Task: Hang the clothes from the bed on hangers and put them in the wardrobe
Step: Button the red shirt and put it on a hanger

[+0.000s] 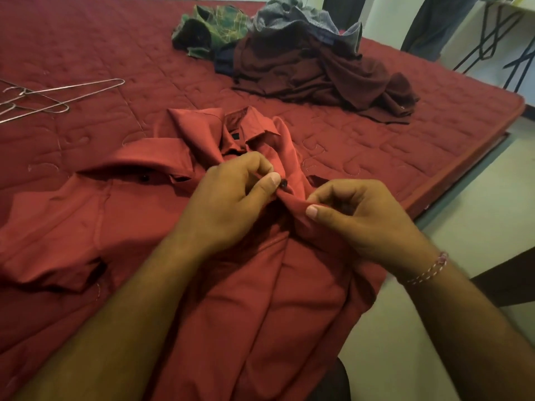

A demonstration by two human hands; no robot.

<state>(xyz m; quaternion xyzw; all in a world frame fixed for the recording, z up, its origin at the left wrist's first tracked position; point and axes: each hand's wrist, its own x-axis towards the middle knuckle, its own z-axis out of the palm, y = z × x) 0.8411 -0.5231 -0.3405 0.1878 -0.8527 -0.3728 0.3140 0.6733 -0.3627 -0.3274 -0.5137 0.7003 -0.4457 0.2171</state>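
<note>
A red button-up shirt (121, 215) lies spread on the red quilted bed (86, 39), collar pointing away from me. My left hand (228, 201) pinches the shirt's front edge beside a dark button (283, 184). My right hand (362, 218) pinches the other front edge just right of it. Both hands meet just below the collar. Wire hangers (43, 96) lie on the bed at the far left. A pile of clothes sits at the back: a dark maroon garment (318, 70), a green patterned one (208, 27) and a grey one (292, 17).
The bed's right edge (463, 169) runs diagonally, with pale floor (477, 212) beyond it. A black metal-legged stand (498, 44) and hanging dark cloth (434, 21) are at the top right. A dark object (509, 282) sits at the right edge near my forearm.
</note>
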